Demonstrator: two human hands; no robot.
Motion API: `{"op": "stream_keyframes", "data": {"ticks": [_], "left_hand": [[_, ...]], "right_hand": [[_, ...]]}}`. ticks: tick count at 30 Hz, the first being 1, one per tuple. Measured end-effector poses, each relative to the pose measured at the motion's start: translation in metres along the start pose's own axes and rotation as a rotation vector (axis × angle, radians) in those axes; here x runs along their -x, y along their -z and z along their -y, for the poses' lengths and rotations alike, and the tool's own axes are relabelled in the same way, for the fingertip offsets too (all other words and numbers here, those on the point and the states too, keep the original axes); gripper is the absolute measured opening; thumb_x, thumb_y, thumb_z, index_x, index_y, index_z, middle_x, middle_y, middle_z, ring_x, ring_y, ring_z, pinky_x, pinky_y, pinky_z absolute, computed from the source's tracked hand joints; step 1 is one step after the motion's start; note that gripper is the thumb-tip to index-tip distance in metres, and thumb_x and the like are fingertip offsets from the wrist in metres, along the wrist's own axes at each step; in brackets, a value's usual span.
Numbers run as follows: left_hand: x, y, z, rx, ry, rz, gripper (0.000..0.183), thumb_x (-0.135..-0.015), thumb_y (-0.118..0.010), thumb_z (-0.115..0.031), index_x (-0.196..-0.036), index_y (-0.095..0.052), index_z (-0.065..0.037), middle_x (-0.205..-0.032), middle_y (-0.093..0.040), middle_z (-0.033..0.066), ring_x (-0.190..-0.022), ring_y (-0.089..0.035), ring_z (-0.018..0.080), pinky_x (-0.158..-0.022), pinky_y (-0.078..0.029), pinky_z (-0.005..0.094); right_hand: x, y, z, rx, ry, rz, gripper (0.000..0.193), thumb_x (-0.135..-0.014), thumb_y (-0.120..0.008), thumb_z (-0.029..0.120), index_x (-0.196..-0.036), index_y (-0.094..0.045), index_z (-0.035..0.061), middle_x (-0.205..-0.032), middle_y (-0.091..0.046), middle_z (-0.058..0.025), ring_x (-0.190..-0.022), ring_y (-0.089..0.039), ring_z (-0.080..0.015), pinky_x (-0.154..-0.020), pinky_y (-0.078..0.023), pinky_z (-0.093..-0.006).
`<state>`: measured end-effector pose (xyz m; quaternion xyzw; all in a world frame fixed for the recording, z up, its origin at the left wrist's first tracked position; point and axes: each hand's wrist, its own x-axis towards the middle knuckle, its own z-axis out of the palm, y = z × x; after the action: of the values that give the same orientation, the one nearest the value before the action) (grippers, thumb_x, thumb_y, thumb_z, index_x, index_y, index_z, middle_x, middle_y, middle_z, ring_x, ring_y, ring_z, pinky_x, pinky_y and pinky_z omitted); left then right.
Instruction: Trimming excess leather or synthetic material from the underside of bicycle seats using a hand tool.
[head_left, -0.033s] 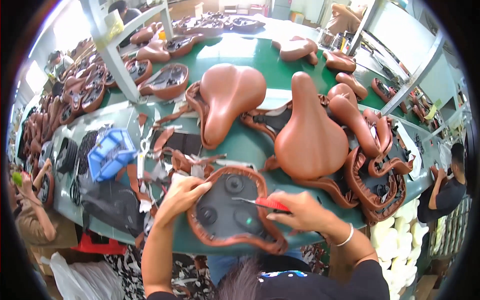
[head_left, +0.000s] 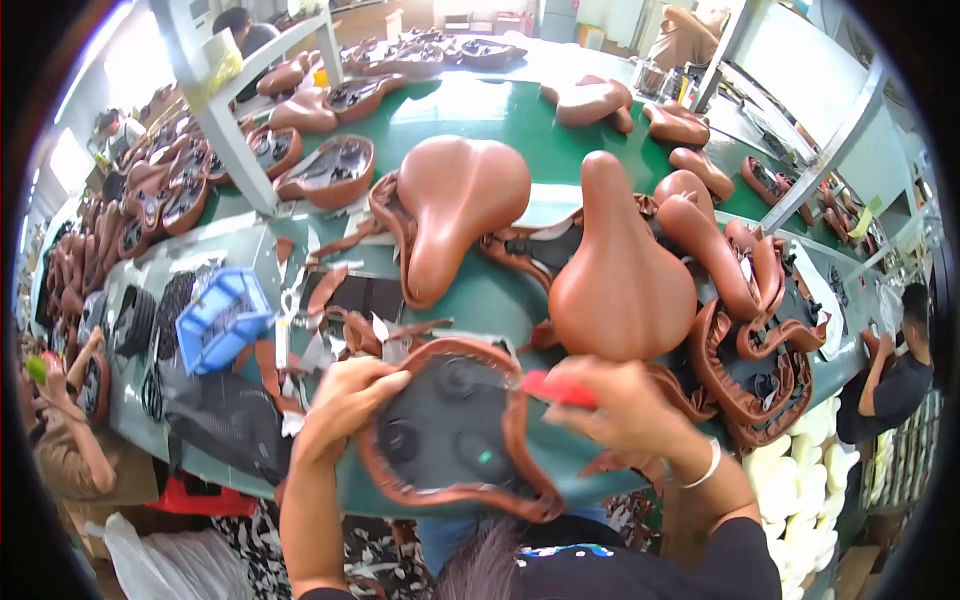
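A brown bicycle saddle [head_left: 455, 425] lies underside up at the near table edge, its cover folded over the rim of a dark base with round fittings. My left hand [head_left: 350, 400] grips its left rim, thumb on top. My right hand [head_left: 625, 405], blurred by motion, is closed round a red-handled tool [head_left: 560, 388] at the saddle's right rim. The tool's tip is too smeared to make out. Just beyond are two smooth brown saddles, one [head_left: 465, 210] pointing toward me and another [head_left: 620, 270] pointing away.
A blue plastic bin [head_left: 225, 318], black mesh material [head_left: 225, 420] and brown offcuts lie to the left. More saddles [head_left: 755, 370] are heaped at right, beside pale foam pieces [head_left: 800, 490]. Metal posts [head_left: 225, 135] rise from the table. Co-workers [head_left: 890, 370] sit at both sides.
My right hand and the red-handled tool have moved right and up, off the base's middle to the right rim. The saddle has shifted slightly left in my left hand.
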<state>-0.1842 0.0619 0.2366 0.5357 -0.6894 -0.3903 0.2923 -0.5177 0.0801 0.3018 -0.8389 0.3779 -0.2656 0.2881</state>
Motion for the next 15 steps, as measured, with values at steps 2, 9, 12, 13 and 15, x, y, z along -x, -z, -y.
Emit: {"op": "stream_keyframes", "data": {"ticks": [2, 9, 12, 13, 15], "left_hand": [[-0.006, 0.044, -0.027, 0.173, 0.174, -0.15, 0.023, -0.085, -0.066, -0.022, -0.083, -0.068, 0.001, -0.077, -0.063, 0.002, -0.072, -0.058, 0.0108, -0.067, -0.046, 0.0261], [-0.095, 0.013, -0.059, 0.657, 0.233, -0.529, 0.027, -0.097, -0.045, -0.028, -0.1, -0.057, -0.004, -0.077, -0.052, 0.0035, -0.065, -0.047, 0.0132, -0.065, -0.049, 0.0275], [-0.087, -0.074, -0.048, 0.082, -0.492, -0.171, 0.008, -0.084, -0.064, -0.01, -0.079, -0.063, -0.004, -0.07, -0.058, 0.0075, -0.061, -0.058, 0.021, -0.058, -0.05, 0.0317], [-0.079, -0.103, -0.044, 0.142, -0.435, -0.027, 0.01, -0.08, -0.069, -0.013, -0.077, -0.065, -0.006, -0.069, -0.059, 0.0079, -0.063, -0.059, 0.0246, -0.057, -0.049, 0.0336], [-0.076, -0.142, -0.022, -0.009, -0.377, -0.088, 0.01, -0.077, -0.072, -0.018, -0.077, -0.066, -0.01, -0.069, -0.059, 0.006, -0.062, -0.059, 0.0239, -0.055, -0.047, 0.0335]], "right_hand": [[-0.047, 0.067, 0.017, 0.405, 0.208, -0.477, 0.034, -0.077, -0.072, 0.019, -0.105, -0.062, 0.0029, -0.084, -0.065, -0.006, -0.073, -0.062, -0.0172, -0.068, -0.05, -0.0309], [-0.244, 0.205, -0.148, -0.443, -0.124, -0.949, 0.021, -0.075, -0.067, 0.008, -0.092, -0.059, -0.0024, -0.065, -0.057, -0.0038, -0.057, -0.058, -0.0125, -0.053, -0.047, -0.0235], [-0.272, 0.228, -0.263, -0.456, -0.44, -0.759, 0.026, -0.072, -0.066, 0.008, -0.095, -0.06, -0.0024, -0.068, -0.058, -0.0075, -0.053, -0.056, -0.0173, -0.054, -0.049, -0.0277], [-0.281, 0.225, -0.293, -0.439, -0.51, -0.736, 0.025, -0.074, -0.066, 0.01, -0.096, -0.057, 0.0006, -0.069, -0.055, -0.0058, -0.053, -0.055, -0.0169, -0.048, -0.049, -0.0305], [-0.301, 0.205, -0.341, -0.406, -0.591, -0.712, 0.025, -0.076, -0.067, 0.012, -0.097, -0.055, 0.0045, -0.069, -0.05, -0.0038, -0.052, -0.053, -0.0163, -0.042, -0.048, -0.0328]]}}
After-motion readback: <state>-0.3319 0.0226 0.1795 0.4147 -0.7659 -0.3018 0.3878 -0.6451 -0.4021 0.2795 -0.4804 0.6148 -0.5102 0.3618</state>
